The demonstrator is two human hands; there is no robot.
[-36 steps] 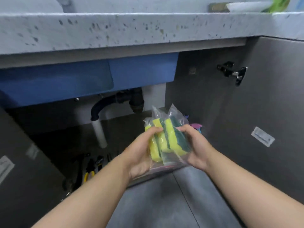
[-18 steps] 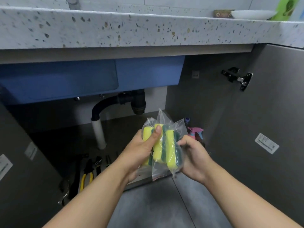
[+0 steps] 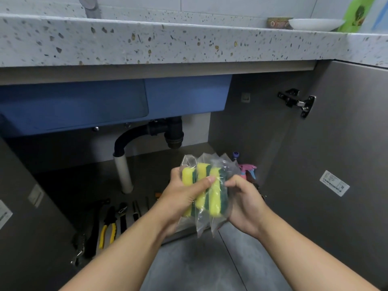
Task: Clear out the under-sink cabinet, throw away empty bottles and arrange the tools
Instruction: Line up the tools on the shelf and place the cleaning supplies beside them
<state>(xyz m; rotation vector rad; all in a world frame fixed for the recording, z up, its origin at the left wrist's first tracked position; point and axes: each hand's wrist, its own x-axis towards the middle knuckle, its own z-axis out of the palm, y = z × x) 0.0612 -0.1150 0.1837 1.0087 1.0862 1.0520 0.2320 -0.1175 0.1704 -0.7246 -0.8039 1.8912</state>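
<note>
Clear plastic bags of yellow-and-green scouring sponges, tilted a second earlier, stood upright and bunched, left hand clamping its thumb across them, right hand gripping their side, before the open grey under-sink cabinet; probably ready for stowing.

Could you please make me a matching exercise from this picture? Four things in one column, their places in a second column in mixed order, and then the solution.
Things
1. bagged sponges
2. yellow-handled pliers
3. pink spray bottle
4. white dish

Places
A. on the countertop, upper right
B. held between the left hand and the right hand
C. lying on the cabinet floor, left side
D. inside the cabinet, just behind the right hand

Pairs: 1-B, 2-C, 3-D, 4-A
</note>
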